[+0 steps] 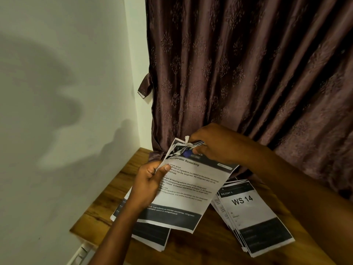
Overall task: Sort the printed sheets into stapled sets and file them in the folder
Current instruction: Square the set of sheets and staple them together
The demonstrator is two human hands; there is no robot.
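My left hand (150, 180) pinches the left edge of a printed set headed "Refrigerator Restocking" (189, 196) and holds it tilted above the wooden table (210, 245). The set's top left corner (179, 147) is torn and crumpled. At that corner my right hand (215, 144) grips a small tool (197, 144) with a shiny metal part and a blue part; what kind of tool it is I cannot tell. A fanned stack with "WS 14" on top (254, 215) lies on the table to the right. Another stack (150, 236) lies partly hidden under the held set.
A brown patterned curtain (248, 64) hangs right behind the table and touches its back edge. A white wall (66, 92) stands to the left. The table's left edge (99, 203) runs diagonally, with a white strip (80, 253) on the floor below it.
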